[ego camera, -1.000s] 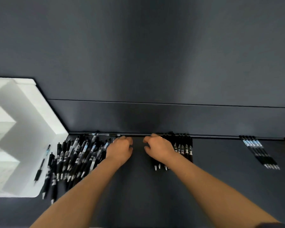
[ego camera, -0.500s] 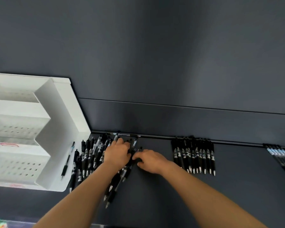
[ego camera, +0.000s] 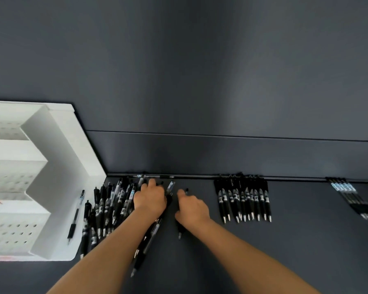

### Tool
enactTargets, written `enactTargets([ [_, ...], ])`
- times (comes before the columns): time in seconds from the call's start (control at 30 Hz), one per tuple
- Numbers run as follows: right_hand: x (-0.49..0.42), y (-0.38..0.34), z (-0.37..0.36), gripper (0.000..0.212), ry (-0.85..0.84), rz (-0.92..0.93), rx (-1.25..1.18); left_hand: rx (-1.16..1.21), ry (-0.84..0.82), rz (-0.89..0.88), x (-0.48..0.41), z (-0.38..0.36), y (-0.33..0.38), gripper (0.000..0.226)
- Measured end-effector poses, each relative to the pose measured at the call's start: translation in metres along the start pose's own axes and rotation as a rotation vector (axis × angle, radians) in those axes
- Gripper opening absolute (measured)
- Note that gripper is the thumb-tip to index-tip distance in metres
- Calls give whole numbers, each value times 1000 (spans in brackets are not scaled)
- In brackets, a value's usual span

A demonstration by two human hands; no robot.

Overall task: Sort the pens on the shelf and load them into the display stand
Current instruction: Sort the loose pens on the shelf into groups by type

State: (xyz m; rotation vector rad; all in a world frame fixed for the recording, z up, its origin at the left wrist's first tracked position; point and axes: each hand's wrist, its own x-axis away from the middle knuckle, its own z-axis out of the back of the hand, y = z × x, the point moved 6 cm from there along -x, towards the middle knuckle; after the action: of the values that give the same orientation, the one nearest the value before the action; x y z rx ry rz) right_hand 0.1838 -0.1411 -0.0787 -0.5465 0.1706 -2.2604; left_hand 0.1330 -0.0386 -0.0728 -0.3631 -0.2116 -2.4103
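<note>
On the shelf, sorting: left hand on the pile, right hand over 1 pen, grips unclear; next, slide it to the row.

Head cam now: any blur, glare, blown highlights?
Head view: stand blown out, its holes faint; pens below the left hand look motion-smeared; soft bright band on the back wall; far-right pen row soft, skewed at the edge.

Black pen heap beside white display stand
</note>
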Motion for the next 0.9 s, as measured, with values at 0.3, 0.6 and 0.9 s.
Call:
enactTargets([
  [0.3, 5, 27, 12, 36, -16, -49, -156, -102, 2, -39, -2, -2, 17, 38],
  [0.6, 11, 50, 14, 25, -17, -3, -226, -77, -65, 43, -2, -14, 33, 46],
  [0.9, 24, 64, 44, 26, 156, -5, -325, 96, 143, -161, 10, 18, 72, 29],
])
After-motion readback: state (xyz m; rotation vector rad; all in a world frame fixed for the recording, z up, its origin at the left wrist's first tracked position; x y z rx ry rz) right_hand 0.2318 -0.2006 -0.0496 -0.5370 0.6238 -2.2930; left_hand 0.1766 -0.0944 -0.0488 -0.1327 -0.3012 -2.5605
